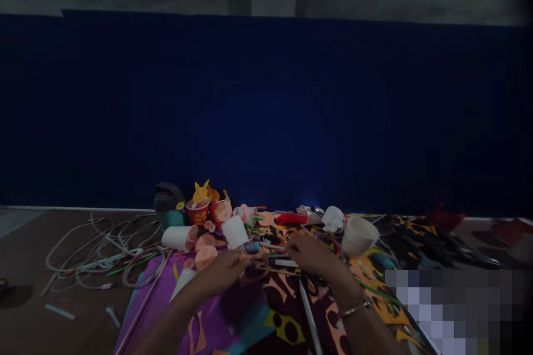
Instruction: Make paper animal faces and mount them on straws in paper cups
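Note:
In the dim head view, my left hand (pixel 230 267) is over the middle of the pile, its fingers pressed together beside a salmon-coloured looped piece (pixel 260 267). Whatever it pinches is too dark to make out. Opposite it, my right hand (pixel 307 255) bends down among pens and paper scraps, and its fingertips are hidden. A white pen-like stick (pixel 308 310) lies below that hand. Close to my left hand are a white paper cup (pixel 235 232) and round salmon paper cut-outs (pixel 206 258). Dark sheets with cut-out holes (pixel 280 295) spread beneath both hands.
Tangled white cables (pixel 100 258) cover the left. Behind the pile stand a dark bottle (pixel 169 205) and red cups (pixel 197 212) with paper figures. A whitish cup (pixel 360 236) and crumpled white paper (pixel 333 218) sit right of centre. A blue panel (pixel 266 122) rises behind.

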Demonstrator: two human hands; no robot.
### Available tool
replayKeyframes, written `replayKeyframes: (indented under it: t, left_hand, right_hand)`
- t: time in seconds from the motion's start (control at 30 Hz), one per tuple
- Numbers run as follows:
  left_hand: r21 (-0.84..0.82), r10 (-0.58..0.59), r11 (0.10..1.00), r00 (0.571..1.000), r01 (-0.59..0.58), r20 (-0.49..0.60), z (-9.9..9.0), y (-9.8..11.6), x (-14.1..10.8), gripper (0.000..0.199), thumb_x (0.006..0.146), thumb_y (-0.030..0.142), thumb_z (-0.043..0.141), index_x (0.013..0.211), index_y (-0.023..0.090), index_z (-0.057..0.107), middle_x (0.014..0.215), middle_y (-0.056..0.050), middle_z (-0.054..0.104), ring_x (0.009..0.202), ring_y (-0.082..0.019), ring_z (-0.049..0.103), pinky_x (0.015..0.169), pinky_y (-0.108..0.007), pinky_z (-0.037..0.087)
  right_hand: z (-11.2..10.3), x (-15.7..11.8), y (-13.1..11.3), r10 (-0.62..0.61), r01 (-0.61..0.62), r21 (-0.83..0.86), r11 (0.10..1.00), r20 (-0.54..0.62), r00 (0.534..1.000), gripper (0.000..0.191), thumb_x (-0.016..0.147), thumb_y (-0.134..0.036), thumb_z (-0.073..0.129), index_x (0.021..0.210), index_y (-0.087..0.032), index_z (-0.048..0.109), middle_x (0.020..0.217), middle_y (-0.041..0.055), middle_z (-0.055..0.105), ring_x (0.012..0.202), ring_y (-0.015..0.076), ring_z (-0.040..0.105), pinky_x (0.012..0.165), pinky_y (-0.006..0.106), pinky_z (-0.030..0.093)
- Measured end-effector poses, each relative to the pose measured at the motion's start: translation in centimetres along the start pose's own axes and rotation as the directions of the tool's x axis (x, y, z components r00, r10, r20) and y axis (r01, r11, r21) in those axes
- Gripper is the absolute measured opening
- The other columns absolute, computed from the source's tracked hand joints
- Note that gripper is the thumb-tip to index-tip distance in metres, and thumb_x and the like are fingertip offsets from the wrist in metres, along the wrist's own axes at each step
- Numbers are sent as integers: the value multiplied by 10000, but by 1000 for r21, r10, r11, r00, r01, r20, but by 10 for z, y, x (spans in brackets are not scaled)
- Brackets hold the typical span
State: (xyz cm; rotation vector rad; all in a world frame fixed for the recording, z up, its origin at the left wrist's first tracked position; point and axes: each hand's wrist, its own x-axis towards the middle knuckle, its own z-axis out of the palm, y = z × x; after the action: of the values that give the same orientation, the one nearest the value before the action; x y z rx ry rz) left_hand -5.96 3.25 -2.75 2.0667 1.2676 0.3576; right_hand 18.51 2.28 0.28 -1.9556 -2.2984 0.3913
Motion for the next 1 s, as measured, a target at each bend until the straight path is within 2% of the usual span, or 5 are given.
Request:
replayKeyframes:
  t: [0.13, 0.53, 0.73, 0.83, 1.0]
  left_hand:
    - [54, 25, 998, 1000, -25, 7, -2, -2, -1, 377, 859, 483, 351, 748, 177, 542, 766, -21, 580, 706, -178, 509, 618, -263, 369]
    - [12, 62, 998, 952, -69, 299, -7, 7, -18, 190, 729, 296, 476, 614, 174, 566, 583, 21, 551, 528, -134, 475, 457, -227, 278]
    - [-30, 40, 999, 949, -32, 313, -8, 5, -12, 154, 699, 248, 453, 714, 185, 592, 636, 32, 556, 547, -123, 483, 478, -209, 315]
    - [29, -23, 999, 941, 14, 337, -7, 1, -8, 146, 705, 278, 462, 617, 185, 532, 550, 43, 464, 486, -110, 422, 457, -215, 296]
    - [197, -131, 977, 967, 87, 221, -2, -6, -15, 220, 688, 329, 501, 518, 196, 460, 477, 21, 415, 454, -142, 424, 457, -256, 278]
  right_hand:
    - [8, 6, -1, -31, 33, 35, 999, -63, 998, 260, 800, -187, 450, 824, -194, 708, 879, 69, 705, 859, 202, 623, 693, 264, 377]
    - [26, 24, -7, -31, 28, -40, 999, -73, 997, 246, 782, -138, 483, 891, -155, 702, 929, 131, 678, 945, 236, 587, 785, 297, 386]
    - [33, 25, -5, -46, 42, -51, 998, -81, 996, 237, 797, -164, 475, 887, -169, 695, 927, 111, 679, 952, 222, 582, 803, 289, 379]
    - [34, 27, -2, -32, 27, -58, 998, -93, 995, 242, 809, -174, 467, 902, -165, 690, 952, 120, 675, 969, 231, 579, 803, 298, 378]
    - [30, 28, 1, 11, -19, -66, 998, -112, 994, 242, 823, -173, 453, 842, -160, 693, 912, 123, 686, 917, 238, 601, 807, 319, 369]
